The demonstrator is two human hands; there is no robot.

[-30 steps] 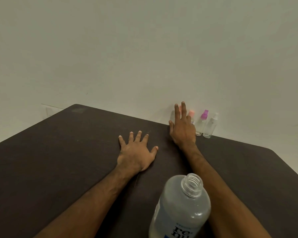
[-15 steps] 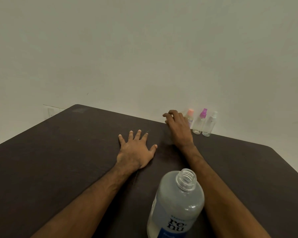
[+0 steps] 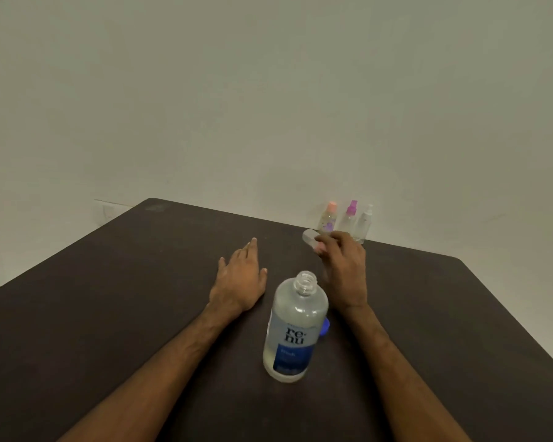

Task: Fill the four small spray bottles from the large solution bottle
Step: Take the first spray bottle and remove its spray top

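Dark brown table [image 3: 109, 314], back edge against a plain pale wall [image 3: 268, 90].

Large solution bottle [image 3: 296, 330] stands upright on the table near the front, between the two forearms. Cap off, neck open. White and blue label reads "re-nu". Clear liquid inside; exact level hard to read through the plastic. Blue cap [image 3: 325, 327] lies on the table just behind the bottle on its right, mostly hidden.

Left hand [image 3: 238, 279] lies palm down on the table, left of the large bottle, fingers straight and together, holding nothing.

Right hand [image 3: 344, 266] is raised beyond the large bottle, fingers curled round a small clear spray bottle [image 3: 310, 236]. That bottle is tipped sideways, clear end poking out left of the fingers, a pinkish bit showing below them. Blurred; cannot tell what is in it.

Three more small spray bottles stand upright in a row at the back edge by the wall, just beyond the right hand: peach-topped bottle [image 3: 328, 218], magenta-topped bottle [image 3: 349, 216], white-topped bottle [image 3: 365, 223]. All clear-bodied, tops on, close beside each other. Too small to tell any fill.
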